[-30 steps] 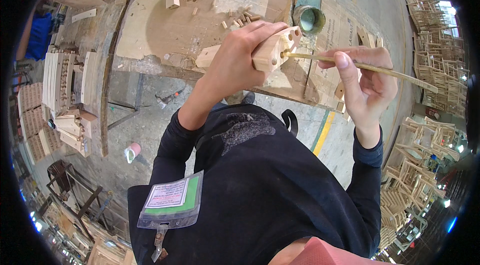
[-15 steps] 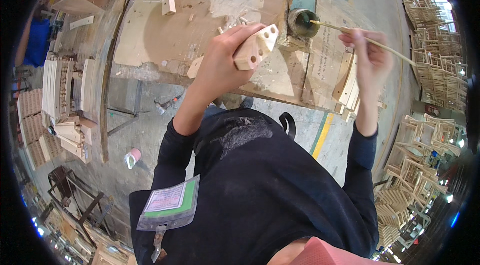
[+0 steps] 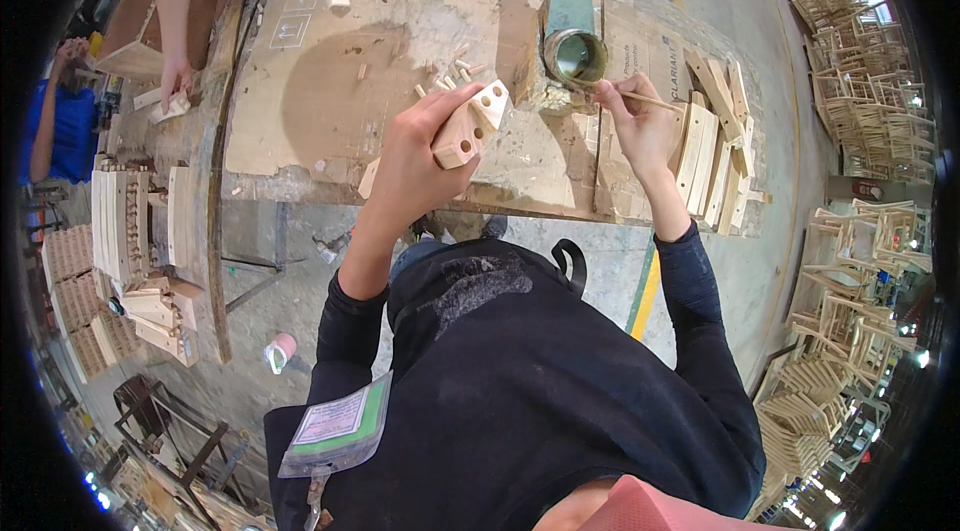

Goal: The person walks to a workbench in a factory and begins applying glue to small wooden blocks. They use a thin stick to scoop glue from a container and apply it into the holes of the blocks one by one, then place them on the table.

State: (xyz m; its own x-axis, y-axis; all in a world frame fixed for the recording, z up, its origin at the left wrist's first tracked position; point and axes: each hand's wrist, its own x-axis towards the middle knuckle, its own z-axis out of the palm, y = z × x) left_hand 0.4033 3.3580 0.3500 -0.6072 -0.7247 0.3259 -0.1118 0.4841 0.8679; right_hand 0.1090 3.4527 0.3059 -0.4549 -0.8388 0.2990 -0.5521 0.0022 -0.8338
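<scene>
My left hand [image 3: 415, 166] is raised over the table [image 3: 300, 101], fingers wrapped tight around a wood block [image 3: 468, 127]. The block sticks out to the right of my hand, its long side slanting up, its holes showing. My right hand [image 3: 640, 126] pinches a thin stick [image 3: 640, 99] that points left, its tip at the green can [image 3: 574, 43].

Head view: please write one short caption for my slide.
Left hand holds a drilled wooden block; right hand dips a thin stick toward the open can.
</scene>
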